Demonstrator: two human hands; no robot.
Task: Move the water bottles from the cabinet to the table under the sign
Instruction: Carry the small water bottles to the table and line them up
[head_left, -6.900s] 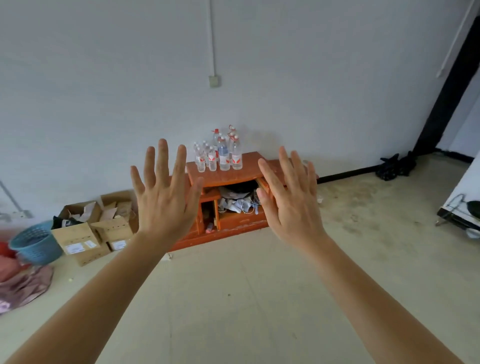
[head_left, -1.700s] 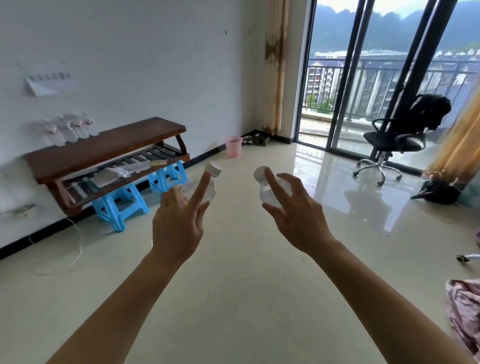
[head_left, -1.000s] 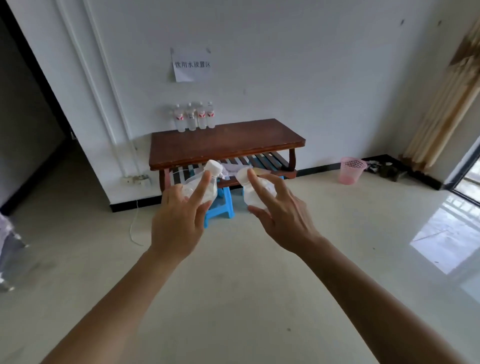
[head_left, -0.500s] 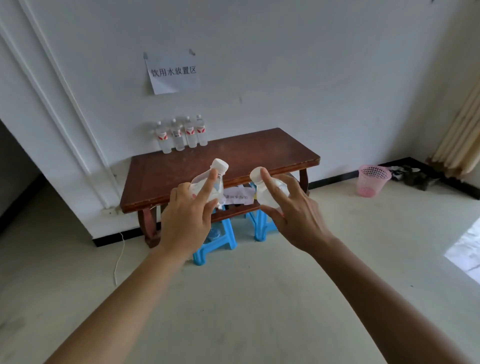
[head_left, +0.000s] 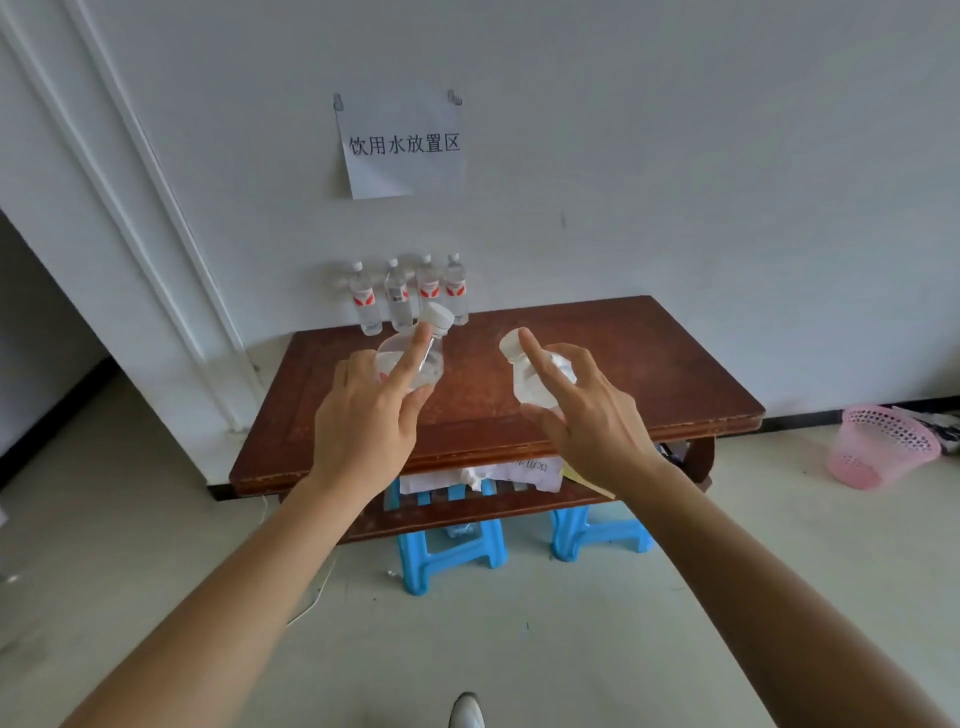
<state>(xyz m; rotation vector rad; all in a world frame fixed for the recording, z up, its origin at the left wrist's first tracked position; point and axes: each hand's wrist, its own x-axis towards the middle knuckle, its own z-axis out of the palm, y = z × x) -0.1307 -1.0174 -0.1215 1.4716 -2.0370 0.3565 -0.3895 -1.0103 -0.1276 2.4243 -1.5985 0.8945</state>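
Both hands are full: the left hand (head_left: 363, 415) grips one water bottle (head_left: 410, 358), the right hand (head_left: 597, 421) a second bottle (head_left: 535, 379), both tilted above the table (head_left: 649, 364) under the sign (head_left: 402, 145). Four bottles (head_left: 410, 296) already stand at its back edge; these two are not yet set down. Half a second ago the table was farther off, hands short of it

- Sparse room, likely a home: bare white wall (head_left: 675, 156), pale floor (head_left: 519, 649).
- Past the fingers (head_left: 410, 358), a worn wooden table (head_left: 649, 374) under a paper sign (head_left: 402, 150); pink basket (head_left: 878, 447) right of them.
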